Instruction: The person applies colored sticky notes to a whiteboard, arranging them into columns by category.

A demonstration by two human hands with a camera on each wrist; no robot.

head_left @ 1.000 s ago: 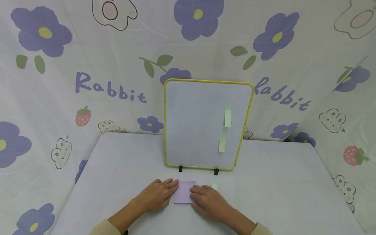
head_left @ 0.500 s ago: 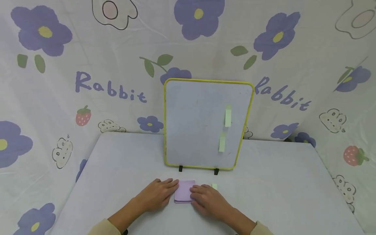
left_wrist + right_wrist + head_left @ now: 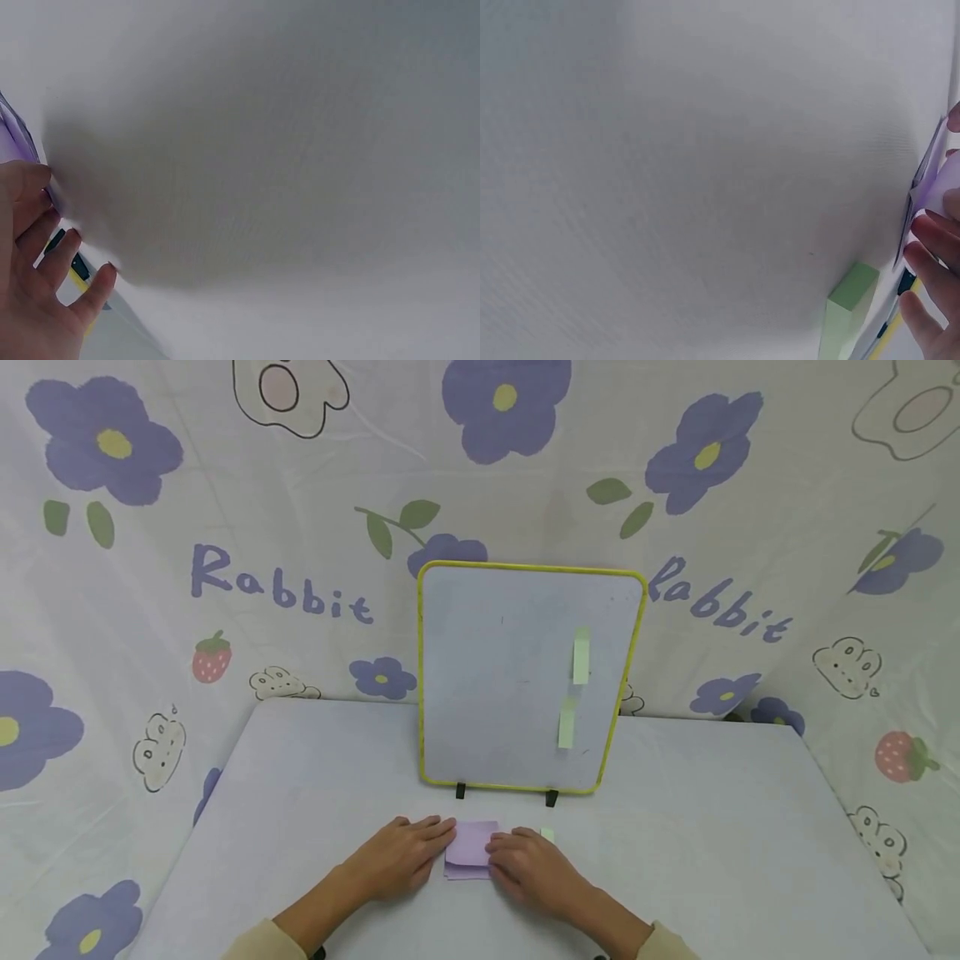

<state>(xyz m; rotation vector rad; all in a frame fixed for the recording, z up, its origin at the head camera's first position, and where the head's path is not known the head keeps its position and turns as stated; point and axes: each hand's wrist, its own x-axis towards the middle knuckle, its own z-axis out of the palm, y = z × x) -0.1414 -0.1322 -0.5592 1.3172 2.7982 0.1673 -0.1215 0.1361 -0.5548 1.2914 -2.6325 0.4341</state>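
A person's left hand [image 3: 405, 862] and right hand [image 3: 534, 870] flank a small stack of purple paper [image 3: 471, 842] lying on the white bench [image 3: 697, 835], just in front of a standing whiteboard [image 3: 487, 710]. The left fingers [image 3: 437, 833] are nearly straight, tips against the paper's left edge. The right fingers [image 3: 501, 852] are bent at its right edge (whether they pinch it, I cannot tell). The top sheet's near edge stands up from the layer below, leaving a strip of that layer showing.

A light green block [image 3: 548, 835] sits just beyond the right hand, partly hidden by it. The board has a yellow rim [image 3: 422, 693], two small black feet [image 3: 461, 791], and two pale green paper strips, an upper one [image 3: 581, 662] and a lower one [image 3: 566, 728], stuck on its right half. Behind hangs a pale cloth [image 3: 285, 510] printed with purple flowers, rabbits, strawberries and the word "Rabbit". Both sleeves [image 3: 266, 942] are beige.
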